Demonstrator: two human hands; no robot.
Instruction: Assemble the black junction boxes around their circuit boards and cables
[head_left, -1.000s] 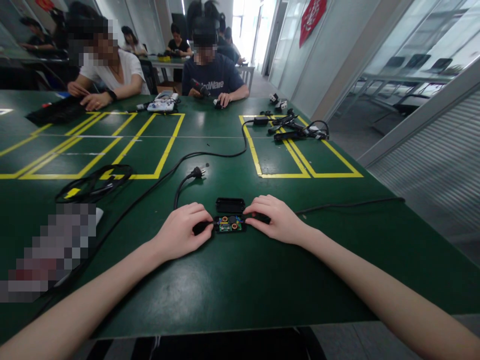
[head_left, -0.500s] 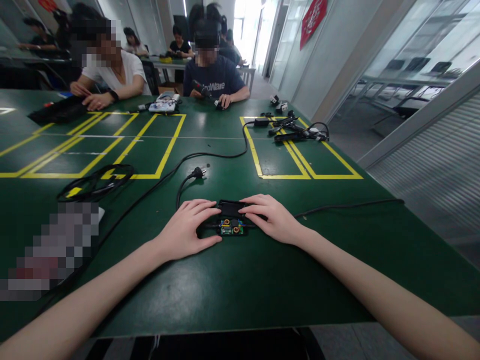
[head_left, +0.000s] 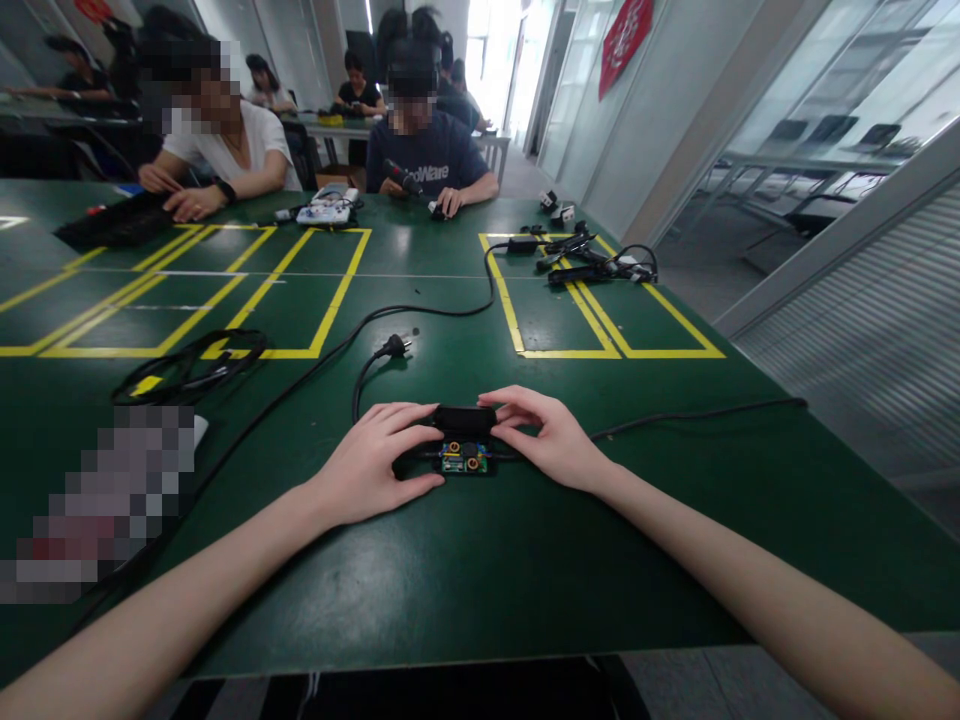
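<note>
An opened black power adapter (head_left: 464,458) lies on the green table (head_left: 480,560), its green circuit board showing. Its black top cover (head_left: 463,418) is tilted up just behind it, pinched at both ends by my fingertips. My left hand (head_left: 369,466) grips the cover's left end, thumb beside the adapter's left cord. My right hand (head_left: 546,436) grips the cover's right end. A cord with a plug (head_left: 393,347) runs off to the left, and another cord (head_left: 697,412) leads right.
A coiled black cable (head_left: 187,366) lies at the left next to a blurred patch. More adapters and cables (head_left: 585,260) sit in a yellow-taped box at the far right. Two people sit at the table's far edge, hands on their own work.
Both hands left the adapter's cords, reached back to the cover lying flat behind it, and have lifted and tilted it up over the adapter's rear edge.
</note>
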